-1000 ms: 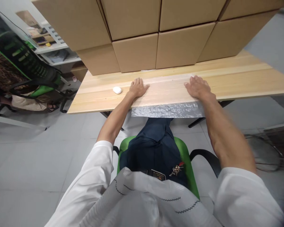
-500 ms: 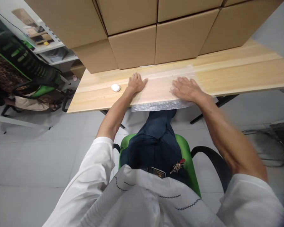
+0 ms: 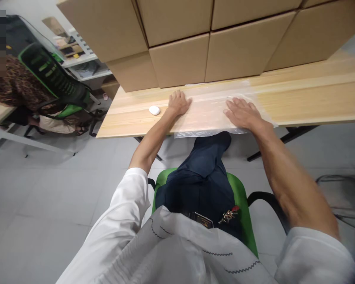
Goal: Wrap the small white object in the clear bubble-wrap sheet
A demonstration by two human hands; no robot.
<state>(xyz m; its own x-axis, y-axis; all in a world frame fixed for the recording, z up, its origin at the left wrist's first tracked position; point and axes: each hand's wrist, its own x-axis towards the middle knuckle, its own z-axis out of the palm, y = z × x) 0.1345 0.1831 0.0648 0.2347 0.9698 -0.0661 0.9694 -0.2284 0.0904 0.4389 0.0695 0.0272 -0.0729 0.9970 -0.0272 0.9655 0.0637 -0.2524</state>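
A clear plastic sheet (image 3: 208, 110) lies on the wooden table, its near edge hanging a little over the table's front. Whether it is a single sheet or a flat bag I cannot tell. My left hand (image 3: 179, 103) rests palm down on its left side, fingers stretched out. On its right part lies my right hand (image 3: 243, 113), flat with the fingers spread. Left of my left hand sits a small white rounded object (image 3: 154, 110), perhaps an earbud case or a mouse.
Stacked cardboard boxes (image 3: 179, 61) stand along the back of the wooden table (image 3: 301, 94). My legs are under the table, on a green chair (image 3: 245, 205). A person (image 3: 23, 83) sits at far left in a black and green chair (image 3: 50, 73). Cables (image 3: 340, 181) lie at right.
The view has turned left, so everything appears farther right. Less of the plastic sheet's near edge hangs over the front. My right hand, blurred before, shows sharper; both hands stay flat on the sheet.
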